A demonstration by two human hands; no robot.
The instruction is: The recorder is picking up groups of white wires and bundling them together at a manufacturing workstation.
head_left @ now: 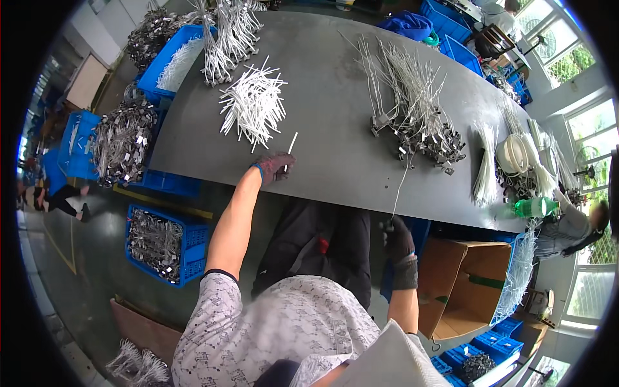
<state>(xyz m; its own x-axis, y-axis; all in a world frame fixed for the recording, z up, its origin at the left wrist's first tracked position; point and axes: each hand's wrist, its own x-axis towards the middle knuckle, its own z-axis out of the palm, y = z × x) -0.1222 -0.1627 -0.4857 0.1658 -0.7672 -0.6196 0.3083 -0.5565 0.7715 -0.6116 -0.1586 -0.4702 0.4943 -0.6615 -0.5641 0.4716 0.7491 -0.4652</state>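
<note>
While a single white tube (292, 143) stands pinched in the gloved left hand (275, 166) at the bench (335, 161) edge, below the loose tube pile (253, 103), the gloved right hand (396, 237) grips a thin wire (402, 184) trailing from the clip heap (422, 138). This looks like the pick-up step; threading wire into tube would demand bringing both ends together.

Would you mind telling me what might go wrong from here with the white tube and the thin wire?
1. The left hand pinches one white tube beside the loose tube pile; a sweep of the hand might scatter it.
2. The thin wire in the right hand runs up to the tangled wire and clip heap; pulling could drag neighbours off the table edge.
</note>
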